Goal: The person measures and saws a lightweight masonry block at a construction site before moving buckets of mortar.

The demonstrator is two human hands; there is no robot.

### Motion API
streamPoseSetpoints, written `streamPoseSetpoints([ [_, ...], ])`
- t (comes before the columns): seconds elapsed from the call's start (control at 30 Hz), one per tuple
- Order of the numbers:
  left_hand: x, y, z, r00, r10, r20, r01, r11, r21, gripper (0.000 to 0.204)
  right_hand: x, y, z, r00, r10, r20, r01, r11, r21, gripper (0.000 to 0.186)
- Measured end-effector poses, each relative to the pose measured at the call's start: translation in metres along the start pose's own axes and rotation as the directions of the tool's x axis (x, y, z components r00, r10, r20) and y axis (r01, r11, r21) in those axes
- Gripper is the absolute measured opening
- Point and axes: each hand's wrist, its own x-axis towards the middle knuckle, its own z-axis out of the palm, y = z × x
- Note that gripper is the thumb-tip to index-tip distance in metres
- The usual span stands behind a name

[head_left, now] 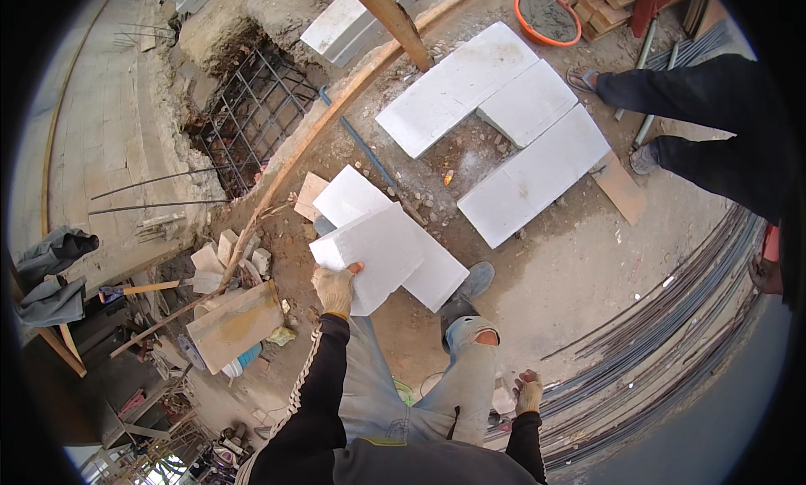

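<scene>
Left hand [334, 289], gloved, arm in black sleeve stretched forward from lower edge, fingers grasping the near left corner of a white block [369, 254], thumb on top face. Block held tilted, up off the ground, centre of frame, overlapping a second white slab [437, 275] lying flat under and beyond it. Right hand [529, 394], also gloved, low at the right beside the knee, arm hanging down; fingers look curled but whether they grip anything cannot be told, too small and partly cut by the leg. Person's legs in torn jeans [470, 351], one shoe [478, 277] just past the slab's right corner.

Hard to make out: underside of held block hidden, left palm hidden behind block edge, small objects by right hand blurred. Frame rim dark, edges bent.

Around: three more white blocks [529, 103] laid in an angled group on the dirt ground, far right of centre. Another person's legs [688, 107] in dark trousers enter from far right, sandalled foot next to those blocks. Orange basin [550, 39] at far edge. Bundle of steel rods [672, 317] curving along right side. Rebar cage [252, 116] in a pit far left. Wooden board [239, 321] and hammer [138, 290] near left, rubble around them. Blue pipe [361, 145] on ground beyond the block.
</scene>
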Motion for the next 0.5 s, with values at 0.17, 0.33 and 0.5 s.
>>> streamPoseSetpoints([
  [0.17,0.004,-0.007,-0.035,0.999,0.048,-0.014,-0.048,0.999,0.001,0.096,0.033,-0.084,0.037,0.973,-0.23,0.032,0.232,0.969,-0.089,0.053],
  [0.33,0.013,-0.027,-0.062,0.999,0.047,0.005,-0.047,0.998,-0.037,0.089,-0.017,-0.204,0.151,0.824,-0.533,0.192,0.566,0.779,-0.27,0.051],
  [0.5,0.029,0.0,-0.089,0.981,0.182,0.061,-0.18,0.983,-0.043,0.087,-0.125,-0.349,0.318,0.288,-0.847,0.446,0.952,0.205,-0.225,0.071],
])
